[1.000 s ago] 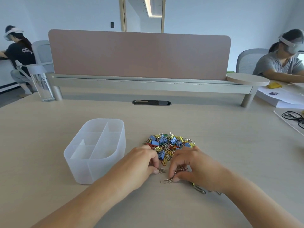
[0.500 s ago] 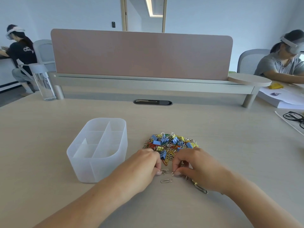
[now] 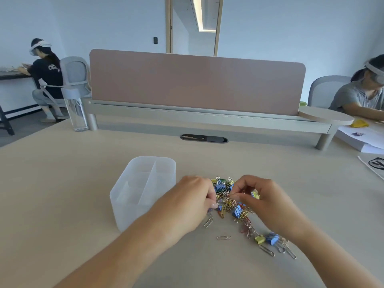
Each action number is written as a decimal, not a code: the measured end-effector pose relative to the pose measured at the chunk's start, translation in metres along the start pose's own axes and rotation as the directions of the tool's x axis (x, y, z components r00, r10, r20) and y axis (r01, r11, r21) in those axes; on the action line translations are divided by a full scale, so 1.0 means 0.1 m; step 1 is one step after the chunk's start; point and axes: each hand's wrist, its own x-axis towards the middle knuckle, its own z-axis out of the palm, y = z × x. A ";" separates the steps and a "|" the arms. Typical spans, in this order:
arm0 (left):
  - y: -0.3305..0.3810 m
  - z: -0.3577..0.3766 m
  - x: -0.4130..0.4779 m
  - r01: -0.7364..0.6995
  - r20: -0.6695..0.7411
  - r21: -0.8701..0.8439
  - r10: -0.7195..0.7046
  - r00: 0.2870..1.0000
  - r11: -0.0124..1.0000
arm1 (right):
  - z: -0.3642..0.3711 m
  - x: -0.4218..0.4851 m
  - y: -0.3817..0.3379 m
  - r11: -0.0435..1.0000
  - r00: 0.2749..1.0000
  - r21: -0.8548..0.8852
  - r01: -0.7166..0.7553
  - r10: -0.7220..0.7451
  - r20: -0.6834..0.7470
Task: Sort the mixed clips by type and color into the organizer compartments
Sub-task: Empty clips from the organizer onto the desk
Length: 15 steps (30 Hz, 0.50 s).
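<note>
Clip pile (image 3: 227, 193): mixed heap of blue, yellow, red and green binder clips tangled with bare wire paper clips, lying on the pale desk (image 3: 62, 183), none of it in the organizer. Organizer (image 3: 128, 213): frosted plastic tub with inner dividers, upright, just beside the heap at its nine o'clock. Left hand (image 3: 187, 202): comes in from seven o'clock, fingers curled, thumb and fingertips pressed together at the heap's near-left edge, apparently pinching a small clip there, though which one is too blurred to tell. Right hand (image 3: 261, 200): comes in from four o'clock, thumb and forefinger pinching a snarl of wire clips at the top of the heap. Strays: one silver paper clip (image 3: 223, 237) alone at six o'clock, another silver clip (image 3: 208, 222) under the left fingertips; a trail running to five o'clock holds a yellow binder clip (image 3: 259, 239) touching a blue binder clip (image 3: 272, 239), with more wire clips beyond. Water bottle (image 3: 75, 109): clear, upright, far off at ten o'clock. Glasses (image 3: 377, 163): black-framed, at the desk's edge toward two o'clock.
</note>
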 end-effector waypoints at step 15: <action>-1.05 -0.96 -0.11 0.278 -0.150 0.196 -0.251 0.956 0.940 | 0.77 0.80 -1.10 0.924 0.988 0.372 0.085 -0.126 0.089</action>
